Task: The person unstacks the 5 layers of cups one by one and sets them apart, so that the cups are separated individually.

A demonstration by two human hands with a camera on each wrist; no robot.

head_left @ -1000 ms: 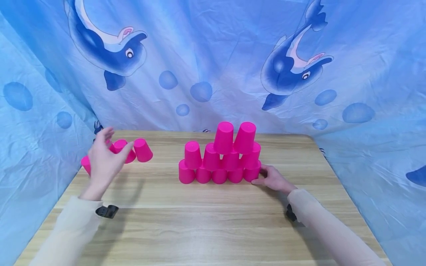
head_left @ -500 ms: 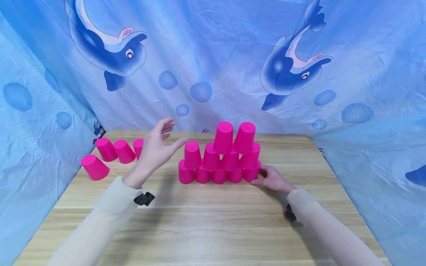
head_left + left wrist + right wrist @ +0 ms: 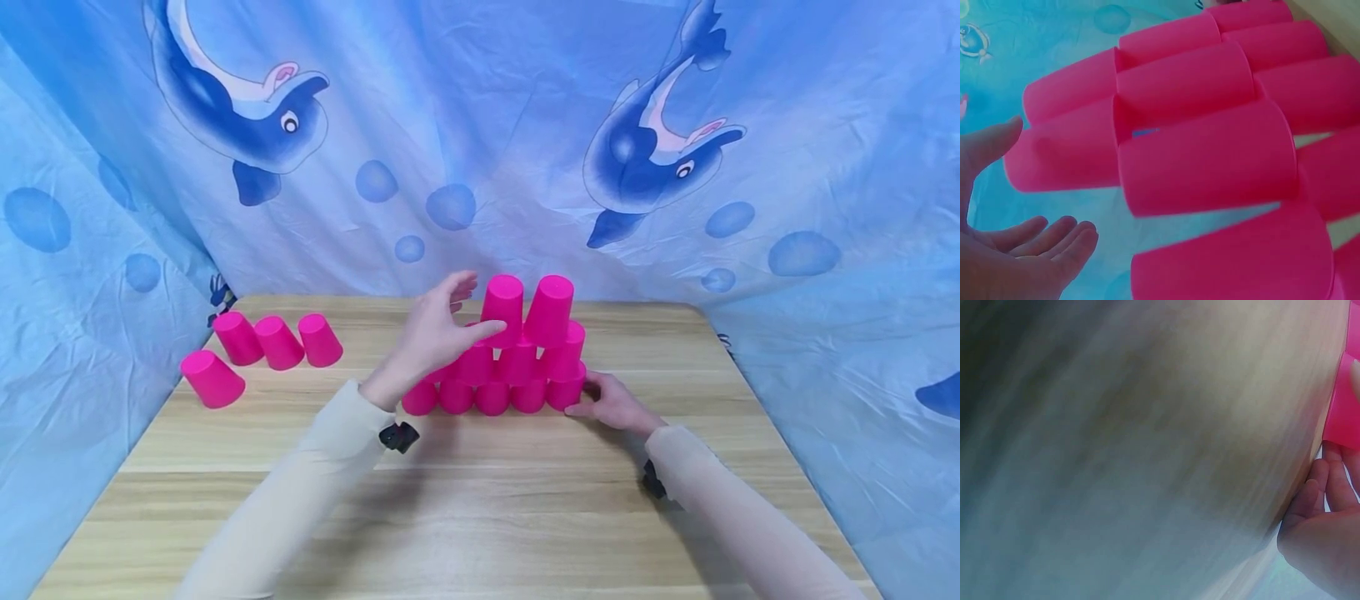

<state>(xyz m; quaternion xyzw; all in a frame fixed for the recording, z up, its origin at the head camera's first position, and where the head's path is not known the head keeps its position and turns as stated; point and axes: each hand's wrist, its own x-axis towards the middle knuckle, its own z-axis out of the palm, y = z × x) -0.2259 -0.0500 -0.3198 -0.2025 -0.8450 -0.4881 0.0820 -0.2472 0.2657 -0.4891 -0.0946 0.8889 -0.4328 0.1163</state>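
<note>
Upside-down pink cups form a stepped stack, with two cups on its third row. My left hand [image 3: 429,335] is beside the upper left cup [image 3: 506,293], thumb and fingers spread around its near side and holding nothing. In the left wrist view, the fingers [image 3: 1072,247] are apart from that cup [image 3: 1063,153]; whether the thumb touches it, I cannot tell. My right hand [image 3: 617,403] holds the bottom row's right end cup [image 3: 564,395] with thumb in front and fingers behind. Part of the second row's left end is hidden by my left hand.
Several more upside-down pink cups, among them a front one [image 3: 213,380], stand apart at the table's left side. The wooden table [image 3: 480,500] reaches back to a blue dolphin-print curtain [image 3: 480,108].
From above the loose cups on the left, my left hand has swept right to the stack's upper left cup, carrying nothing. My right hand and the stack have stayed put.
</note>
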